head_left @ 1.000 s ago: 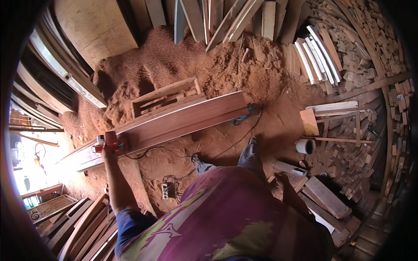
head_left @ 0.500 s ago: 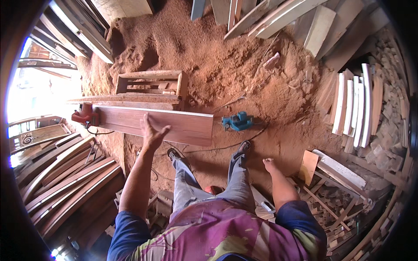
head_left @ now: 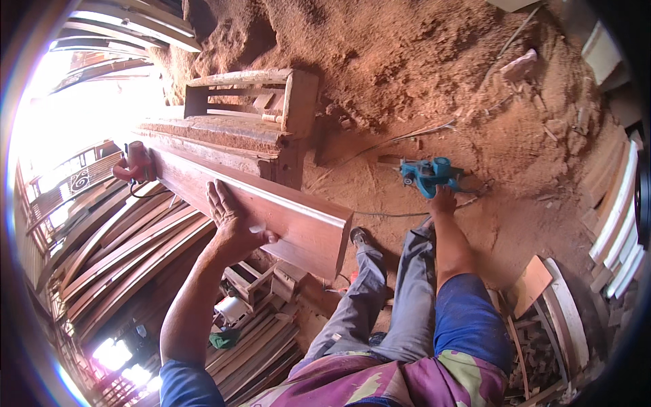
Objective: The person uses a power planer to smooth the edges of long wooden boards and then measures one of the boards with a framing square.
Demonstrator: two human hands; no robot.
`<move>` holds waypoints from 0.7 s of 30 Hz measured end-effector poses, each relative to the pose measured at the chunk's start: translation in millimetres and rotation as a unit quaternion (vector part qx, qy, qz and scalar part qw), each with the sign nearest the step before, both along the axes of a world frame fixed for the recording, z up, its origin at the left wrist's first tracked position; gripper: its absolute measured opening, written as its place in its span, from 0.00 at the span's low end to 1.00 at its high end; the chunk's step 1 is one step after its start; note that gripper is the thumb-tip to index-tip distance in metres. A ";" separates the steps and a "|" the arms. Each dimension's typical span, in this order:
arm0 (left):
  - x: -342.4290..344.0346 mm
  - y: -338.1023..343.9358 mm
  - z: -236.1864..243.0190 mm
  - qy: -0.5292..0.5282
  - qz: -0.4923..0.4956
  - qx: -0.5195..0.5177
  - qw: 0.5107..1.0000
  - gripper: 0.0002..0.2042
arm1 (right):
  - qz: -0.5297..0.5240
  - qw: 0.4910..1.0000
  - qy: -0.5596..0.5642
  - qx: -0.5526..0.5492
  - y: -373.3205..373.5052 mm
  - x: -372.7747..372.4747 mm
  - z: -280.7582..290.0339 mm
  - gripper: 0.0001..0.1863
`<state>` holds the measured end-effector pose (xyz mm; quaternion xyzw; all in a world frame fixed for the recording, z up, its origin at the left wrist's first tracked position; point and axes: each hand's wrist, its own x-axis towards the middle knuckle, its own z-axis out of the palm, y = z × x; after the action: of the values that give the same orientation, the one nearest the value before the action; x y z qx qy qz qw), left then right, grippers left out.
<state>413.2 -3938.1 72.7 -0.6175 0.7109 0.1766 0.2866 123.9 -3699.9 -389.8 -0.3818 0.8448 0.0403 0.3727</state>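
Observation:
My left hand (head_left: 229,222) lies with spread fingers against the face of a long reddish wooden board (head_left: 305,244), which has a pale top edge. A red power tool (head_left: 130,166) with a black cord sits at the board's far end, on the left. My right hand (head_left: 442,200), to the right of the board, has its fingers closed on a teal power planer (head_left: 424,175) resting low on the sawdust-covered floor. The tool partly hides those fingertips.
Behind the board stands a rough wooden trestle (head_left: 298,105). Sawdust mounds (head_left: 420,81) cover the back. Stacked planks (head_left: 122,258) fill the lower left, and white-edged offcuts (head_left: 614,217) lie at the right. A cord (head_left: 383,215) crosses the floor by my feet.
My left hand has moved from the red tool onto the board's face, nearer its right end. My right hand has reached forward onto the teal planer. The view has shifted.

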 end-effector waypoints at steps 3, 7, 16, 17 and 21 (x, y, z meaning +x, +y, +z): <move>-3.7 -5.2 -0.5 -0.003 -0.011 0.019 1.000 0.77 | 0.150 0.986 -0.041 0.064 -8.2 -2.6 -39.0 0.24; 10.4 2.4 2.0 -0.004 -0.018 0.017 1.000 0.78 | 0.228 0.968 -0.053 0.094 -27.2 -4.9 -40.9 0.22; -9.9 1.7 5.9 0.039 0.079 -0.019 0.996 0.76 | 0.098 0.985 -0.137 0.045 -46.4 20.2 92.2 0.32; -13.2 1.1 8.6 0.045 0.083 -0.026 0.995 0.75 | 0.078 0.988 -0.136 0.014 -34.6 24.8 105.1 0.34; -2.4 6.2 17.2 0.084 0.108 -0.043 0.990 0.74 | 0.012 0.996 -0.087 -0.010 5.6 49.5 186.4 0.37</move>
<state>410.8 -3931.9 89.9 -0.6853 0.6688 0.2270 0.1777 173.4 -3694.3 -203.4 -0.3978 0.8047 0.0034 0.4406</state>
